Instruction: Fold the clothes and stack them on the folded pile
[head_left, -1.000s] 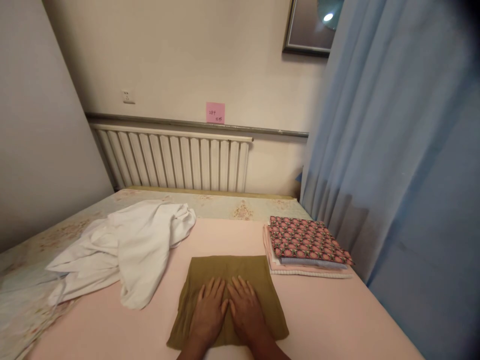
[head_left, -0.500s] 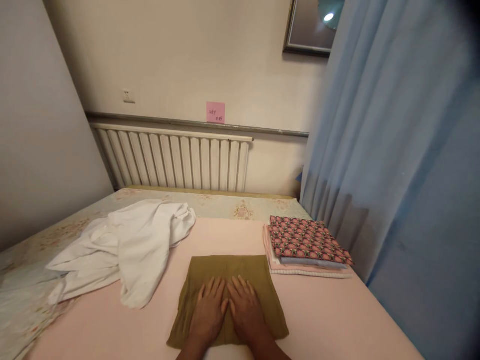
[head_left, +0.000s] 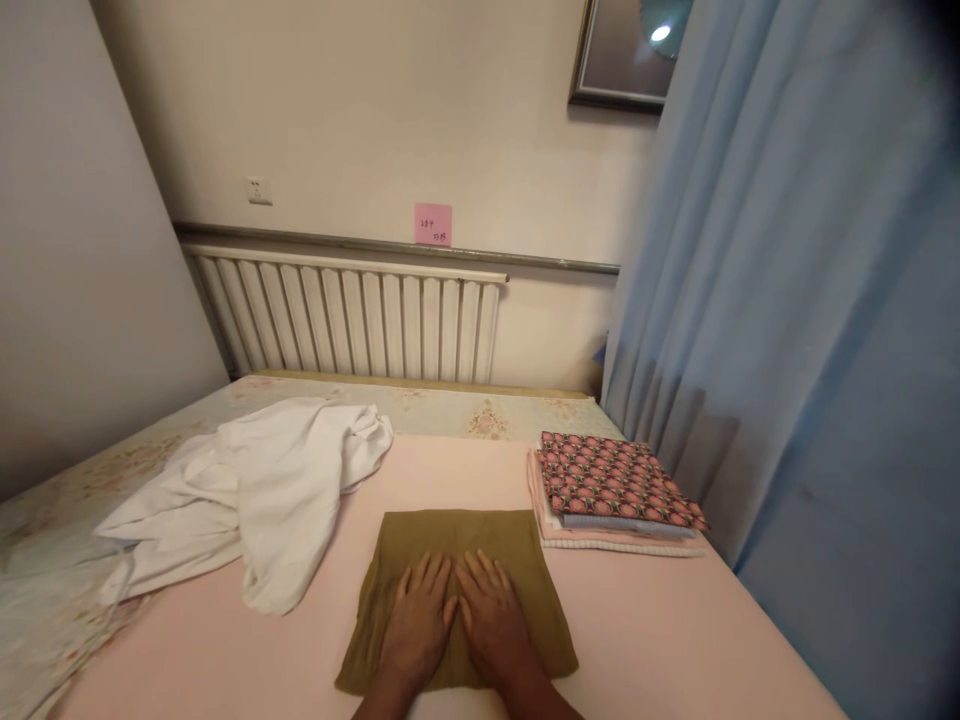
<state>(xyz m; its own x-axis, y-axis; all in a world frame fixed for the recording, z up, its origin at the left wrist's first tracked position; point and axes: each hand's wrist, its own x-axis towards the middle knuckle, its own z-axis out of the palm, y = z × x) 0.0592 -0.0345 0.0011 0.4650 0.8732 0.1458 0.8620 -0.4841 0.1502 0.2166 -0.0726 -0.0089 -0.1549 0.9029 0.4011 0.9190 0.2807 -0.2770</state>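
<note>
Domestic interior, apparently a bedroom. A column radiator [head_left: 382,325] stands against the plain, pale wall [head_left: 337,100], below a horizontal pipe [head_left: 540,262] and a socket outlet [head_left: 259,191]; a framed picture [head_left: 615,70] hangs higher up, partly hidden by a long blue curtain [head_left: 735,250]. In front of the radiator extends a broad, bed-like surface dressed in a floral cover [head_left: 487,420] and, over it, a pink sheet [head_left: 465,470]. Household textiles lie on top: a crumpled white cloth [head_left: 292,500], a flat olive cloth [head_left: 420,535] and a stack of folded fabrics [head_left: 615,485], the uppermost patterned.
</note>
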